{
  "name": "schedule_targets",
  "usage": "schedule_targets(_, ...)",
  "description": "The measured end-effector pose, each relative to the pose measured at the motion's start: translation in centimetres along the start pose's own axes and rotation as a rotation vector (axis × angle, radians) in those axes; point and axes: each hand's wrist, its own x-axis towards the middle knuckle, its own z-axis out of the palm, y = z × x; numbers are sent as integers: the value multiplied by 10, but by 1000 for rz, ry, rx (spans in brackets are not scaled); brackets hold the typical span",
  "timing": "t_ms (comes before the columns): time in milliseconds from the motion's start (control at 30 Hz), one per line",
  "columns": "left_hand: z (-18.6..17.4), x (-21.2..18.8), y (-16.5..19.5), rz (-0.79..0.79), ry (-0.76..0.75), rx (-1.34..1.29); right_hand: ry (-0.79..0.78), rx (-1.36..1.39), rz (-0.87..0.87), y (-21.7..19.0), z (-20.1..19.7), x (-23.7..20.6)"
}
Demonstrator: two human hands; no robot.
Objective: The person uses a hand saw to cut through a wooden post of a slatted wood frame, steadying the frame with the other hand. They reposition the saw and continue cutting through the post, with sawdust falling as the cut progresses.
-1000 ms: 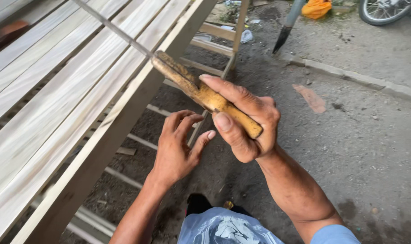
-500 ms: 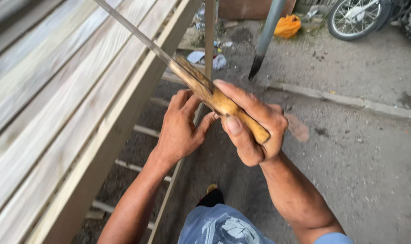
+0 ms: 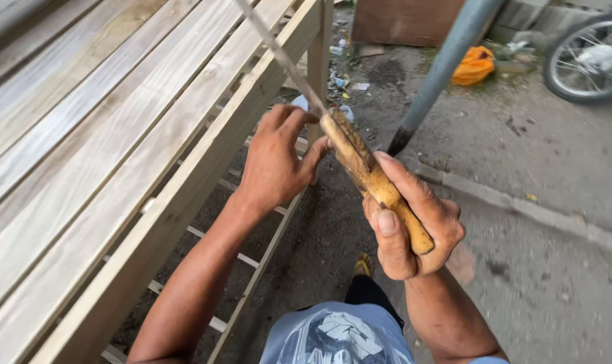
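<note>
Firmly, the right hand (image 3: 413, 226) is clenched around the yellow-brown wooden handle (image 3: 376, 182) of a long tool, thumb laid along the top of the grip and fingers wrapped under it. From the handle a thin grey metal blade (image 3: 279, 57) runs up and to the left, out past the top edge of the view (its far end cannot be seen). The left hand (image 3: 275, 162) sits just beside the near end of the blade, fingers curled and the fingertips touching the metal where it meets the handle; whether it truly pinches the blade or only steadies it cannot be told.

Beneath the left forearm stands a pale wooden slatted frame (image 3: 117, 168), its long planks running diagonally, with a lower rack of thin rungs (image 3: 245, 259) under it. Between the arms shows a light blue printed shirt (image 3: 336, 334), and below it a foot on the dirt ground. Farther off stand a grey pole (image 3: 444, 64), an orange bag (image 3: 474, 66) and a bicycle wheel (image 3: 585, 57).
</note>
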Motion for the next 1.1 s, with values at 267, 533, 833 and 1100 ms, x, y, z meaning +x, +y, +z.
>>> schedule_targets(267, 87, 202, -64, -279, 100, 131, -85, -78, -97, 145, -56, 135)
schedule_targets(533, 133, 316, -174, -448, 149, 296, -100, 73, -41, 282, -73, 212)
schedule_targets(833, 158, 369, -252, -523, 84, 345, -114, 259, -8, 402, -82, 275)
schedule_targets(1100, 174, 381, -254, -732, 129, 376, -153, 385, 128, 472, -104, 313)
